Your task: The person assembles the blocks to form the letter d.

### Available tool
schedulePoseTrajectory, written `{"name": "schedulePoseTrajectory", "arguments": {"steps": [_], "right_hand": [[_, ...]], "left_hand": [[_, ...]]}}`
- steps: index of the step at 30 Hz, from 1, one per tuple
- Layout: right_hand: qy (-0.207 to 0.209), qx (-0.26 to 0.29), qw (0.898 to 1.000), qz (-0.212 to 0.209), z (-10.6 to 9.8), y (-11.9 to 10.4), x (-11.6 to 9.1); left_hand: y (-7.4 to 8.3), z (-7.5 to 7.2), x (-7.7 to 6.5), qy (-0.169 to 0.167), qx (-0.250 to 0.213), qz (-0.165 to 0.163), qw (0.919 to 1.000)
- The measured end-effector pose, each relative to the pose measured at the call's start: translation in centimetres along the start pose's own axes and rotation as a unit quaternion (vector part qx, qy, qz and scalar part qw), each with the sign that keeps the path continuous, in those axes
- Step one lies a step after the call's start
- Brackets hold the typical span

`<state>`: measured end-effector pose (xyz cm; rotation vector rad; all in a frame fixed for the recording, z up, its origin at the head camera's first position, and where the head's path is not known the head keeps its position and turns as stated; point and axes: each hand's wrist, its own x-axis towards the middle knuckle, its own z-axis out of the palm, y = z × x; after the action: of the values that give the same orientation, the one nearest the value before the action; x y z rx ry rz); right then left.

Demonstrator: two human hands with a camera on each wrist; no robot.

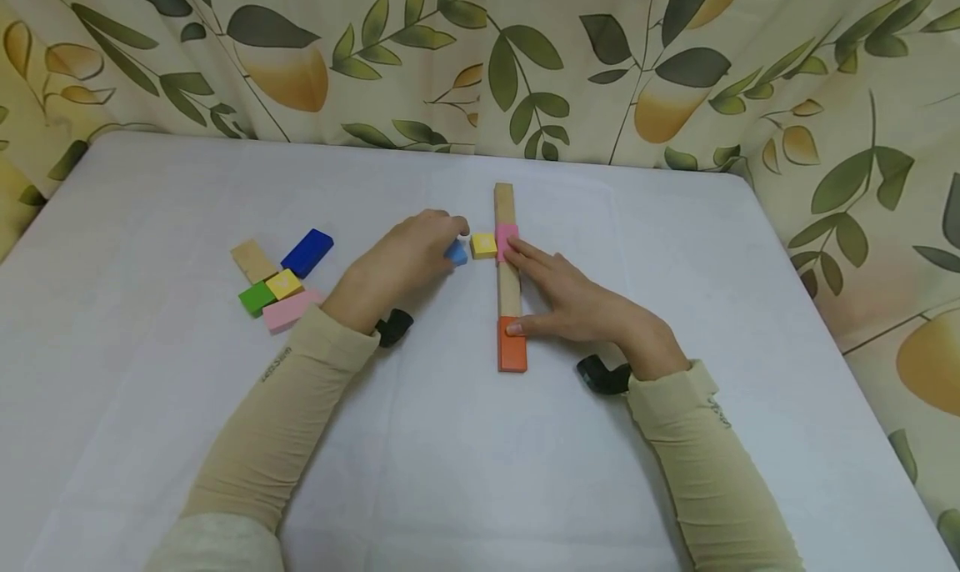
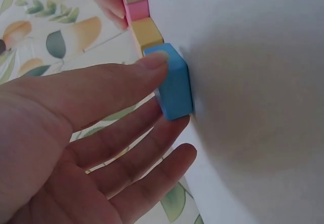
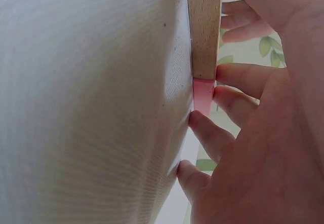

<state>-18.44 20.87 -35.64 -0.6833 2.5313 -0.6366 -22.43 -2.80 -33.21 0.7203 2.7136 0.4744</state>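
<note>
My left hand [image 1: 405, 259] pinches a light blue block [image 2: 176, 89] between thumb and fingers, just above the cloth. The block's far end is close to a yellow block [image 1: 483, 246]; whether they touch, I cannot tell. That yellow block sits against the left side of a straight row: a plain wooden block [image 1: 504, 203], a pink block [image 1: 505, 232], another wooden block [image 1: 509, 293] and an orange block [image 1: 513, 355], end to end. My right hand [image 1: 581, 305] is spread along the row, fingertips at the pink block and thumb on the orange one.
To the left lies a loose group: a wooden block [image 1: 252, 260], a dark blue block [image 1: 307, 253], a green block [image 1: 257, 298], a yellow block [image 1: 285, 283] and a pink block [image 1: 288, 312], partly behind my left forearm. A leaf-patterned curtain [image 1: 420, 80] hangs behind the white-covered table [image 1: 450, 464].
</note>
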Motion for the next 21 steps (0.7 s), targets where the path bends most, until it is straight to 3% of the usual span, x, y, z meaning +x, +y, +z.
{"name": "schedulePoseTrajectory", "arguments": {"steps": [15, 21], "right_hand": [[0.001, -0.001, 1.0, 0.0, -0.13, -0.03, 0.06], [0.0, -0.001, 1.0, 0.003, -0.03, 0.03, 0.13]], "left_hand": [[0.14, 0.53, 0.52, 0.036, -0.002, 0.009, 0.9993], [0.1, 0.58, 0.43, 0.039, -0.005, -0.002, 0.9992]]}}
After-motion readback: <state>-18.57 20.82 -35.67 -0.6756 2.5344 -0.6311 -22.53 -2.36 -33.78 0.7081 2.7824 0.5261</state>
